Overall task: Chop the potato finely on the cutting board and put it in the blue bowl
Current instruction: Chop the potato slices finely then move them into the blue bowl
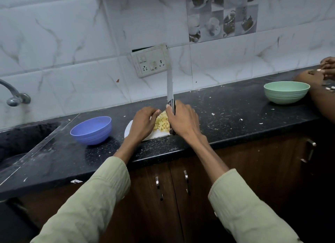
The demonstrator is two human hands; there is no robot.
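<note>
potato (161, 124): already in small yellow cubes, heaped on the white board (150, 135) between the two hands. blue bowl (91, 130) sits just left of the board, apart from it, with nothing visible inside.

step in hand, by judgement: gathering the heap for another pass or for the transfer. to do it well, keep the pile tight, sweep strays inward with the flat of the blade, keep the left fingertips clear of the edge, and bring the bowl against the board before scraping so that nothing lands on the counter (226, 105).

right hand (182, 120): fingers wrapped round the handle of the knife (170, 90), blade pointing away toward the wall and apparently tilted up; the angle is hard to read from this view. wrist bent down, forearm reaching in from lower right.

left hand (143, 124): palm down, fingers cupped against the left side of the heap, touching it, not clasping anything. forearm comes in from lower left.

green bowl (286, 92) stands far right, near another person's hands.
</note>
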